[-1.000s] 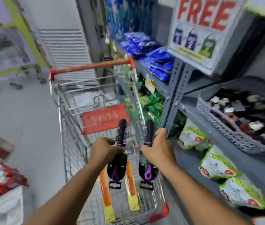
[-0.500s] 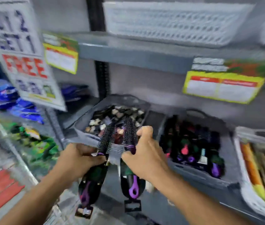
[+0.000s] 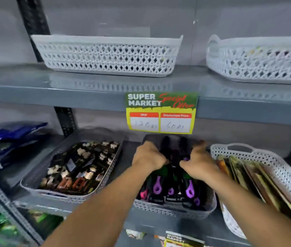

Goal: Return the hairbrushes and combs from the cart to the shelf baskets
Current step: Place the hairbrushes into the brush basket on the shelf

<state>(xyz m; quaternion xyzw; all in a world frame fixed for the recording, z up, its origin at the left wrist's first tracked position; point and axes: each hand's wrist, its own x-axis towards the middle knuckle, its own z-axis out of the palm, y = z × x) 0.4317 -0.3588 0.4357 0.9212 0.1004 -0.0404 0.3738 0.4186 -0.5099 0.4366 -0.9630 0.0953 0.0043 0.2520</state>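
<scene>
My left hand (image 3: pixel 148 157) grips a round black hairbrush with a purple handle loop (image 3: pixel 157 187). My right hand (image 3: pixel 197 162) grips a second round hairbrush (image 3: pixel 189 188) of the same kind. Both brushes lie low inside the grey middle basket (image 3: pixel 175 210) on the lower shelf, among several other black brushes with purple and pink handles. The bristle heads (image 3: pixel 174 148) point toward the back of the shelf, between my two hands. The cart is out of view.
A grey basket (image 3: pixel 66 196) of small carded items sits to the left. A white basket (image 3: pixel 273 163) of flat yellow packs sits to the right. Two white lattice baskets (image 3: pixel 105 56) (image 3: pixel 258 63) stand on the upper shelf. A price card (image 3: pixel 160 113) hangs from the shelf edge.
The view swung from the cart to the shelf. Both hands carried the two brushes forward and lowered them into the middle grey basket.
</scene>
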